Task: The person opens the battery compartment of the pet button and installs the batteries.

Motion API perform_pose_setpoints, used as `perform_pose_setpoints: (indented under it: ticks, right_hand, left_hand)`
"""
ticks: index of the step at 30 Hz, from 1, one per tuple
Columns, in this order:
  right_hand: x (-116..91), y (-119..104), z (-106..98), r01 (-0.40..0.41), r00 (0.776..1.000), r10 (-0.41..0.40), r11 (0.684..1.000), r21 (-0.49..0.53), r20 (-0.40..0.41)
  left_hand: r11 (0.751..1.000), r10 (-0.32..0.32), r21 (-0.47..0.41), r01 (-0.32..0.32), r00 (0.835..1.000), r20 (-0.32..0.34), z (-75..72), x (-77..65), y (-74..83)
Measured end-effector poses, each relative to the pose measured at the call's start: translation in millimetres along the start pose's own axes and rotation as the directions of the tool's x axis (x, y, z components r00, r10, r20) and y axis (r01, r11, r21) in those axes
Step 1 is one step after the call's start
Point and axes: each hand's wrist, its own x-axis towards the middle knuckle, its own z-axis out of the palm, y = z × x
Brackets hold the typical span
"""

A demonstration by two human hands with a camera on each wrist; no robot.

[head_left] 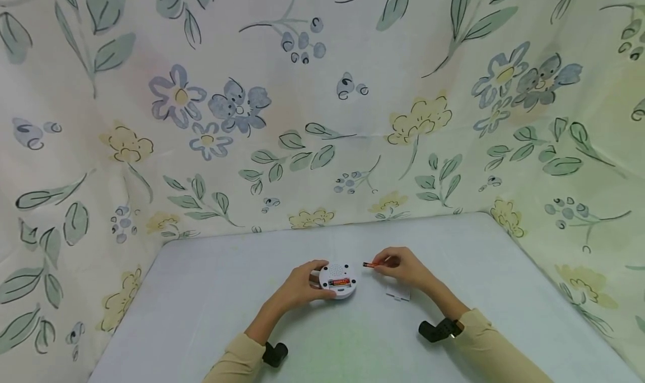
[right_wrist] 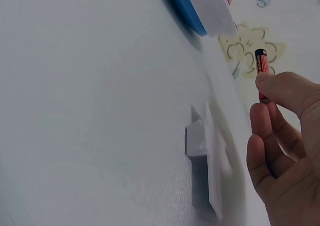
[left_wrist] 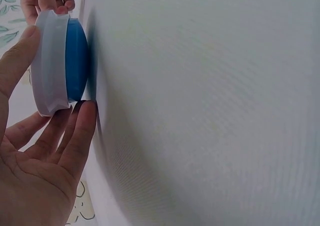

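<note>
Battery [right_wrist: 262,63] pinched in right hand [head_left: 405,267], near round device [head_left: 335,272] gripped by left hand [head_left: 301,285]. Wrist views show blue side [left_wrist: 76,61]; head view, seated battery [head_left: 339,282]. Free gap between hands; far table edge [head_left: 353,224] well beyond.

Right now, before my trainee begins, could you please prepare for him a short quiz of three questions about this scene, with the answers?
1. What does the right grip pinch?
2. True or false: the white cover is fitted on the round device.
3. Which colour is the device's side toward the table: (a) yellow, (b) blue, (c) black?

Key: 1. A red battery. 2. False; it lies on the table, apart from the device. 3. (b).
</note>
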Motion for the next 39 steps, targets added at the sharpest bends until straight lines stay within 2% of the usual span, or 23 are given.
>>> perform_pose_setpoints:
  ticks: [15,22,29,32,36,39]
  right_hand:
    - [3,-16,16,0.028,0.999,-0.03,0.999,0.046,0.027]
    - [5,-26,21,0.069,0.996,-0.073,0.994,0.08,0.05]
    - [7,-28,30,0.096,0.994,-0.099,0.993,0.075,0.04]
    - [6,-43,30,0.087,0.994,-0.092,0.992,0.089,0.054]
    - [6,-48,31,0.1,0.99,-0.11,0.988,0.114,0.089]
    - [8,-41,33,0.116,0.986,-0.129,0.987,0.114,0.11]
  left_hand:
    - [1.0,-0.017,0.008,0.017,1.0,0.008,-0.9,0.8,1.3]
    - [1.0,-0.003,0.014,0.003,1.0,0.007,-0.3,0.4,0.2]
    - [1.0,0.015,0.011,-0.015,1.0,0.005,-0.4,0.0,-0.7]
    - [1.0,0.019,0.012,-0.019,1.0,0.005,-0.3,0.4,-0.8]
    - [1.0,0.029,0.006,-0.029,1.0,0.004,-0.4,0.5,-0.6]
    - [0.999,0.037,0.002,-0.038,0.999,0.003,-0.8,0.2,-0.1]
